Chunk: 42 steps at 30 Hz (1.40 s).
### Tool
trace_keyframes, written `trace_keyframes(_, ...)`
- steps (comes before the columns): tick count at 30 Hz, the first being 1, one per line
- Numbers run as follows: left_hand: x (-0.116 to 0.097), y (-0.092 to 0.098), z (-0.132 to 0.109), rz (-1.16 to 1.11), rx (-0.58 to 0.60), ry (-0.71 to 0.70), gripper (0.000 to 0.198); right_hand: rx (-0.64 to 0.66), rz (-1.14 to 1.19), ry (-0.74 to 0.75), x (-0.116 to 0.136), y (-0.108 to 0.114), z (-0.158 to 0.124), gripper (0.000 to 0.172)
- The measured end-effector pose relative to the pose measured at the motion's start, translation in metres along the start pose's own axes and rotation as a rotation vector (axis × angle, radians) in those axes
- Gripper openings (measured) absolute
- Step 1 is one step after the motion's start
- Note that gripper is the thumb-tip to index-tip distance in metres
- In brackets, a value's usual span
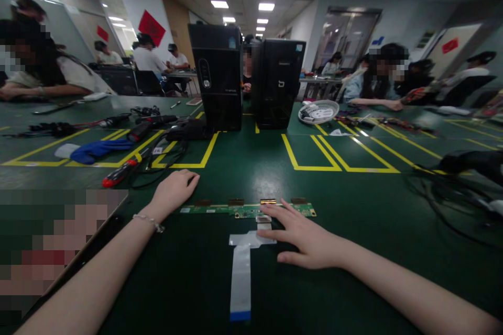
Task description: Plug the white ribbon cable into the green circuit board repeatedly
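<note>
A long, narrow green circuit board lies across the table in front of me, with brown flexible tabs along its far edge. From its near side runs a white flat ribbon cable, folded near the board and ending in a blue tip toward me. My right hand is open, fingers spread, with fingertips over the board's right part and the cable's connector. Beyond the board's left end, my left hand rests on the table, its fingers curled in and nothing visible in them. A bracelet circles that wrist.
Two black computer towers stand upright ahead. At left lie a red-and-black screwdriver, a blue glove and black cables. A white basket is at back right; more black cables lie at right. Other people sit around.
</note>
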<state>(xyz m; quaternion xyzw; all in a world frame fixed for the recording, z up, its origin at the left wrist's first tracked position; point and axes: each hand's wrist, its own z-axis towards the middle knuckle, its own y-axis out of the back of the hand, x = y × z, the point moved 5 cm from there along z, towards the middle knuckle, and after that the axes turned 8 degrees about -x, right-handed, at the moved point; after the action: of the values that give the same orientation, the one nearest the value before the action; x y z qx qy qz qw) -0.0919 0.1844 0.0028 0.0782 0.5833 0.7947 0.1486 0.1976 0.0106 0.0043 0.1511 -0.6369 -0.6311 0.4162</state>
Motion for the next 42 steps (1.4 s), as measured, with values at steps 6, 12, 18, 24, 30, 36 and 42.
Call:
trace_keyframes(6,0.0,0.0,0.0,-0.012,0.001,0.002,0.026,0.048,0.01,-0.083,0.001,-0.001,-0.001,0.054)
trace_keyframes(12,0.003,0.0,0.001,-0.032,0.017,0.026,0.027,-0.007,0.034,-0.094,0.002,0.001,-0.005,0.049)
trace_keyframes(18,0.011,0.002,0.003,-0.075,0.036,0.066,0.029,-0.004,0.002,-0.18,-0.002,0.007,-0.038,0.048)
trace_keyframes(24,0.014,-0.002,0.004,-0.094,0.039,0.088,0.03,-0.042,-0.077,-0.363,-0.019,0.007,-0.106,0.05)
trace_keyframes(30,0.01,-0.001,0.003,-0.082,0.033,0.083,0.03,-0.191,-0.229,-0.563,-0.039,0.009,-0.184,0.051)
trace_keyframes(36,0.008,0.001,0.002,-0.076,0.032,0.073,0.029,-0.306,-0.385,-0.646,-0.067,-0.009,-0.256,0.063)
trace_keyframes(42,0.004,0.003,0.001,-0.08,0.013,0.05,0.029,-0.365,-0.392,-0.761,-0.071,-0.015,-0.288,0.066)
